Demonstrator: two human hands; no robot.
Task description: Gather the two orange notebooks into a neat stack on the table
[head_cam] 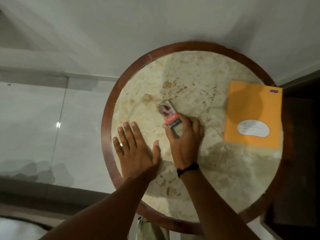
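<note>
An orange notebook (252,108) with a white label lies flat at the right edge of the round marble table (190,75), partly over the wooden rim. Only one orange cover shows; I cannot tell whether a second lies beneath it. My right hand (185,135) rests near the table's middle, its fingers closed around a small printed box (169,115). My left hand (136,149) lies flat on the marble at the left, fingers spread, holding nothing. Both hands are well left of the notebook.
The table has a dark wooden rim (107,118). A pale glossy tiled floor (34,118) lies to the left. Dark furniture (301,170) stands close against the table's right side.
</note>
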